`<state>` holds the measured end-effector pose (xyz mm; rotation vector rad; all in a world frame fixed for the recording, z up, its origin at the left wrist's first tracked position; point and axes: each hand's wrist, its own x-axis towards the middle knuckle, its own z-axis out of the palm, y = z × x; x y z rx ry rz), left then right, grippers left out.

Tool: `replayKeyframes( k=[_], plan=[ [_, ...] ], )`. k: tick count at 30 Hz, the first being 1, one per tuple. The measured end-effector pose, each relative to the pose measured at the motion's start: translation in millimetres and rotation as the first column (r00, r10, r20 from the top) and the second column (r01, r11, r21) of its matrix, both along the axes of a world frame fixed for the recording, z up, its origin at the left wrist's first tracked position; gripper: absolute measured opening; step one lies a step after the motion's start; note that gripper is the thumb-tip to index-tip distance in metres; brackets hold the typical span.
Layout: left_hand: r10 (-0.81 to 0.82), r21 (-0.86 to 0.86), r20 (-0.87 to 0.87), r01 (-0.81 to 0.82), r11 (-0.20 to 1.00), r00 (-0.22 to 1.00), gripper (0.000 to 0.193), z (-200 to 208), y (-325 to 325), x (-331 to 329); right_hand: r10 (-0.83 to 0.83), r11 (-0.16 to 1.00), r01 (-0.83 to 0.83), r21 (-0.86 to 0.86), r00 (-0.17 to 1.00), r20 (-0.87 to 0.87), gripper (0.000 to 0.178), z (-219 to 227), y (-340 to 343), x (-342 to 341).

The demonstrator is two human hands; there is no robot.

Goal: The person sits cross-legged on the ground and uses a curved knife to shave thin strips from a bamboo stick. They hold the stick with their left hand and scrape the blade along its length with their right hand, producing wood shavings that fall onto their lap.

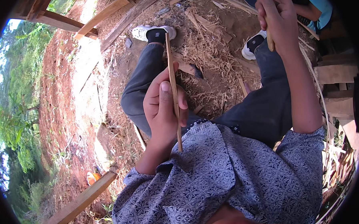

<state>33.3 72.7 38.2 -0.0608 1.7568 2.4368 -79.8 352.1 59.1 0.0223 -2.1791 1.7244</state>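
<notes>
My left hand (163, 100) is closed around a long thin wooden strip (170, 56), thumb along one side and fingers about the other. The strip runs lengthwise from near my left shoe down to my shirt front. Raised at the upper right, my right hand (277, 19) grips a wooden handle (270, 42) whose rounded end sticks out below the fist. What the handle belongs to is hidden by the fingers and the picture's edge. The two hands are well apart.
Wood shavings (213, 54) cover the dirt between my legs. Timber beams (75, 204) frame the left side, beyond which a red earth slope (62, 97) falls away. Another person in a blue top (321, 5) is close at the upper right. Stacked wood (336, 73) lies at the right.
</notes>
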Motion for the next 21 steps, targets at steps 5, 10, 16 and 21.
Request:
replayKeyframes(
  k=[5,10,16,21],
  plan=[
    [0.03,-0.056,-0.032,-0.032,0.998,0.999,0.041,0.4,6.1,-12.0,0.498,0.857,-0.478,0.194,0.865,-0.068,0.016,-12.8,-60.1,40.9],
    [0.062,-0.11,-0.032,-0.065,0.992,0.998,0.036,-0.5,11.2,-13.3,0.579,0.785,-0.569,0.243,0.815,0.037,0.018,-23.1,-69.4,43.9],
    [0.064,-0.05,-0.027,-0.066,0.997,0.998,0.03,-0.9,18.7,-17.4,0.587,0.775,-0.594,0.215,0.803,0.104,0.016,-25.2,-64.6,45.3],
    [0.07,-0.084,-0.01,-0.071,0.994,0.997,0.031,-5.5,16.6,-16.5,0.592,0.758,-0.607,0.24,0.794,0.139,0.013,-19.0,-59.5,39.8]
  ],
)
